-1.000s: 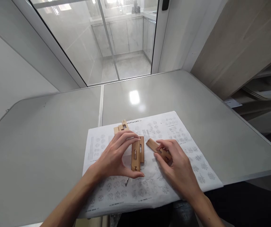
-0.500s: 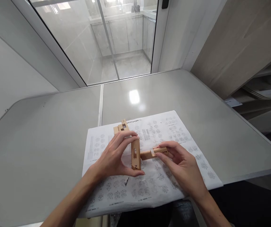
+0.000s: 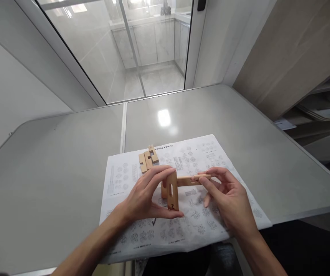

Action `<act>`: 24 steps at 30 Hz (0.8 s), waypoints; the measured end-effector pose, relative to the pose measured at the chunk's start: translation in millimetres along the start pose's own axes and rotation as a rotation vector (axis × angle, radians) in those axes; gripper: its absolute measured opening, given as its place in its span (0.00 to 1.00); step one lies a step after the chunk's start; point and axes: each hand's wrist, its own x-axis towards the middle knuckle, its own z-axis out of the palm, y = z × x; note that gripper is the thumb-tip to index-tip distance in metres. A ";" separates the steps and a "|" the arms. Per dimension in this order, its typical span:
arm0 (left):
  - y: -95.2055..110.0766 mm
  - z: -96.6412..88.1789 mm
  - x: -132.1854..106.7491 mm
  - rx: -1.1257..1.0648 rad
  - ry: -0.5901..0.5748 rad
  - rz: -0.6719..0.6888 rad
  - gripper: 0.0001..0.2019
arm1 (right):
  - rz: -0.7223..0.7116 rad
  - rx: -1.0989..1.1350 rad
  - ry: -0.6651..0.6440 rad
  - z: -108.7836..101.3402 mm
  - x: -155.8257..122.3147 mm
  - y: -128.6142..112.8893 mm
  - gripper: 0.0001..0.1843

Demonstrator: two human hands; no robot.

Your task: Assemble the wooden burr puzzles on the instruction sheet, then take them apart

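Note:
My left hand (image 3: 147, 195) grips a slotted wooden puzzle piece (image 3: 173, 195) marked "2", its thumb at the near end and its fingers at the far end. Part of another wooden piece shows behind it on the left. From its right side a notched wooden puzzle piece (image 3: 186, 181) sticks out, meeting the "2" piece roughly at a right angle. My right hand (image 3: 225, 195) pinches that notched piece at its outer end, between thumb and fingers. Both pieces are held above the printed sheet (image 3: 240, 211); whether they interlock is hidden.
Several notched wooden pieces (image 3: 147, 160) lie side by side at the sheet's upper left, beyond my left hand. The sheet rests on a grey table (image 3: 216, 111) with a pale seam. A glass door (image 3: 153, 46) stands behind the table, and shelves (image 3: 320, 107) are to the right.
The "2" piece has shifted slightly right and turned. The notched piece in my right hand has rolled and moved up and right. More of the loose pieces shows now.

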 end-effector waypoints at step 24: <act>-4.0 3.6 -2.3 -0.026 0.069 -0.026 0.53 | -0.378 -0.782 -0.008 16.2 -6.6 8.3 0.11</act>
